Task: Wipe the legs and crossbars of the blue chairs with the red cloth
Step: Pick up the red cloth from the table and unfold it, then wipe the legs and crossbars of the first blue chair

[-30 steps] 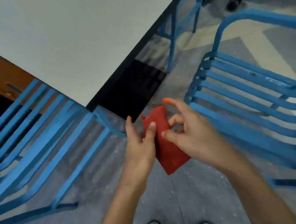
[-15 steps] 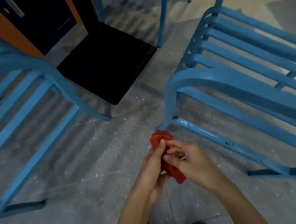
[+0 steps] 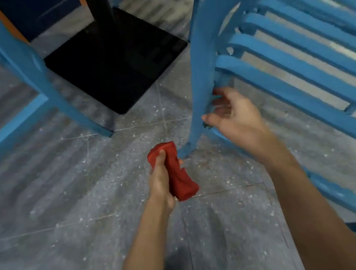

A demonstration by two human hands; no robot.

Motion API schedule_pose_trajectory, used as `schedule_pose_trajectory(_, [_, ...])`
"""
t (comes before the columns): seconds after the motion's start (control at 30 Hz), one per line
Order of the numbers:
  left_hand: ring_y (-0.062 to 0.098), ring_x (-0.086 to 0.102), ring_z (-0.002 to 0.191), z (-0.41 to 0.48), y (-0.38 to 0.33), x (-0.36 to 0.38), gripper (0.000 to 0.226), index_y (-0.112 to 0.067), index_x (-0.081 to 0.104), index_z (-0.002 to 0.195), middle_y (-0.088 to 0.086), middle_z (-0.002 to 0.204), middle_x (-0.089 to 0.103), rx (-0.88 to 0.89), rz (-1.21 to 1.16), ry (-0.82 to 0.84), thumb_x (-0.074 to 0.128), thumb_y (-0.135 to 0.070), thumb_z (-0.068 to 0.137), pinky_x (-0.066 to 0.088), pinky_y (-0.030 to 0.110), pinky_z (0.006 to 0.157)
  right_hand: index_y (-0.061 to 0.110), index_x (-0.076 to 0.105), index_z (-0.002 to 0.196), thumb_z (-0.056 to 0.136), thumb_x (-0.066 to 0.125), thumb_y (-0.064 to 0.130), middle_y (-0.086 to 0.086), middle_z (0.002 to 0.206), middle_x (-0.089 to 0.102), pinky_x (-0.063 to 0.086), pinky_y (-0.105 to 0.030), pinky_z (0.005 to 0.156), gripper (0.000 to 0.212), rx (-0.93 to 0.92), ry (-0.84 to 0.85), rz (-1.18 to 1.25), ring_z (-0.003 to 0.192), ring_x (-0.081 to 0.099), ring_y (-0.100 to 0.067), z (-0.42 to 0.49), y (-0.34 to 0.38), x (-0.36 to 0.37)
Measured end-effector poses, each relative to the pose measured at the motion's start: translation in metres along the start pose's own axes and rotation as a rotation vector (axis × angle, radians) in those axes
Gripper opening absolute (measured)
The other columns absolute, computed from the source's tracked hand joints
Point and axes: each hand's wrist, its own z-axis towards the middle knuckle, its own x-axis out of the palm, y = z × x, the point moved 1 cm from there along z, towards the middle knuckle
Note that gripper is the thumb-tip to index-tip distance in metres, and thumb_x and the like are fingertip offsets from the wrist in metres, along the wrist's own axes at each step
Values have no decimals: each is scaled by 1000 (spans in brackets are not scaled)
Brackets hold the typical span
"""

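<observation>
Since half a second ago the two hands have parted: the right hand [image 3: 234, 117] has let go of the cloth [image 3: 182, 180] and gone up to the right chair [image 3: 299, 58], and my view has dropped closer to the floor [image 3: 66, 197].

I count one cloth, and only the left hand [image 3: 161, 181] has it now. The fingers are wrapped round its bunched middle, thumb on top, so red sticks out above and below the fist. The cloth is held clear of the floor, low in the middle of my view, and its upper end is just beside the foot of the right chair's front leg [image 3: 195, 74].

The right hand is loosely spread, holding nothing. Its thumb is at the near edge of that leg and its fingers reach toward the far side; the blur keeps me from telling whether they touch the metal.

Two chairs are in sight. The left chair [image 3: 23, 65] stands well apart from both hands. Between the chairs sits one black square base [image 3: 120, 62] with a single dark post [image 3: 97, 3] rising from it.
</observation>
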Motion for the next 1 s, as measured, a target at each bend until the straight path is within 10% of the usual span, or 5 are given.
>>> schedule_pose_trajectory(0.13, [21,64,65,34,13,-9,31,-9,61,105,9,81,68,54,80,-80,57,-37,93,55,28,52,25,57,103,70,71,42,9,91,65,53,-43,85,39,-112,26,46,90,64,-13,5,-4,19])
schedule_pose_trajectory(0.43, [30,57,101,92,19,0,39,1,57,122,16,116,61,265,356,-257,54,-28,96,40,34,81,11,54,96,87,67,28,-4,86,64,47,-15,63,24,-279,-203,-65,74,60,-7,0,-14,36])
schedule_pose_trajectory(0.6, [30,58,100,112,31,6,34,-7,55,128,17,118,62,233,388,-222,50,-20,97,43,33,82,12,56,100,86,69,32,-5,93,67,51,-26,71,28,-268,-159,-118,85,64,-15,4,-14,28])
schedule_pose_trajectory(1.0, [20,65,83,124,62,42,29,-14,60,121,7,112,67,296,-101,12,41,-7,100,55,42,85,16,57,102,86,68,33,1,94,69,55,-31,77,27,-253,-180,-89,88,65,-12,5,-17,30])
